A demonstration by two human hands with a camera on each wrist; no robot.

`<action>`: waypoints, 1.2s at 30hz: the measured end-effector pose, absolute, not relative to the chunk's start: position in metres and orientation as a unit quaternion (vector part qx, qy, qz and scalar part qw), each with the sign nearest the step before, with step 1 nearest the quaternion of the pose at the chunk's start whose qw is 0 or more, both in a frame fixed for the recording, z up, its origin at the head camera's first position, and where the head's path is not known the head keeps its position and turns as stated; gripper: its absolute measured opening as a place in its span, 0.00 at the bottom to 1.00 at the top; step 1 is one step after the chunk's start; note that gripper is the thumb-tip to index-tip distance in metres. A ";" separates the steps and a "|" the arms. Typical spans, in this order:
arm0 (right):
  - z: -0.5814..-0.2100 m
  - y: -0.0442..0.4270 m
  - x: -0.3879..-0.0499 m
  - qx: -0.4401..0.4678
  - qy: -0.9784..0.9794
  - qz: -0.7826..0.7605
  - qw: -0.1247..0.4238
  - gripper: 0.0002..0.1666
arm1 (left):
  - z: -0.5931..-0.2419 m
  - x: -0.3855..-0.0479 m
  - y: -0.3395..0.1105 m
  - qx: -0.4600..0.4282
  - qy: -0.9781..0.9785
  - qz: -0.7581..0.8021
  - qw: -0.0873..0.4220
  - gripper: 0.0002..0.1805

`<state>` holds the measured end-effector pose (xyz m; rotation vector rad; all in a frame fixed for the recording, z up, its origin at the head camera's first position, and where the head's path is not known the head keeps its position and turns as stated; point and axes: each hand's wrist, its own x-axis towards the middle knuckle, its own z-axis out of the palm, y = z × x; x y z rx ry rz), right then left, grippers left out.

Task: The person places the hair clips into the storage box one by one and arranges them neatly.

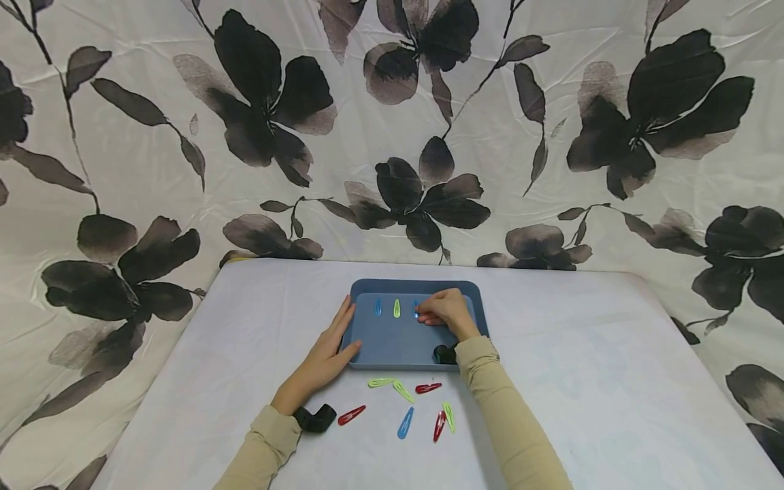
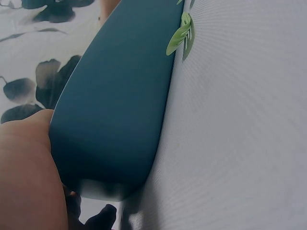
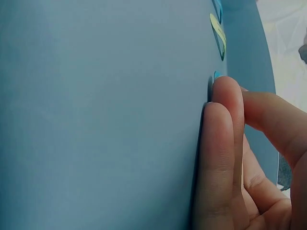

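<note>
A blue-grey tray (image 1: 392, 361) lies on the white table, with a blue hair clip (image 1: 378, 307) and a green hair clip (image 1: 397, 308) spaced in a row near its far side. To the right of these, my right hand (image 1: 450, 312) pinches another blue hair clip (image 1: 416, 307) at the tray floor; the fingers cover most of it in the right wrist view. My left hand (image 1: 327, 350) rests on the tray's left edge, fingers straight along the rim and thumb over the near part. In the left wrist view the tray's outer wall (image 2: 115, 105) hides the fingertips.
In front of the tray lie several loose hair clips: green ones (image 1: 381, 382), red ones (image 1: 352, 415) and a blue one (image 1: 405, 422). A black strap (image 1: 315, 418) is around the left wrist. Behind the table hangs a flower-patterned cloth (image 1: 422, 136).
</note>
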<state>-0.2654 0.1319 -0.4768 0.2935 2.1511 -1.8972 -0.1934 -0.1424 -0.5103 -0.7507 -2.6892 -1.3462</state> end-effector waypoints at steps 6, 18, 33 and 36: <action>-0.476 0.132 -0.265 0.104 0.740 -0.651 0.134 0.08 | -0.511 -0.194 -0.143 -0.248 -0.862 -0.440 0.027 0.40; -0.461 0.138 -0.267 0.101 0.739 -0.642 0.180 0.07 | -0.514 -0.196 -0.143 -0.253 -0.860 -0.442 0.032 0.40; -0.413 0.132 -0.245 -0.025 0.813 -0.570 0.114 0.13 | -0.511 -0.194 -0.143 -0.249 -0.862 -0.440 0.027 0.41; -0.405 0.132 -0.237 -0.070 0.825 -0.556 0.074 0.11 | -0.511 -0.194 -0.143 -0.250 -0.862 -0.439 0.027 0.40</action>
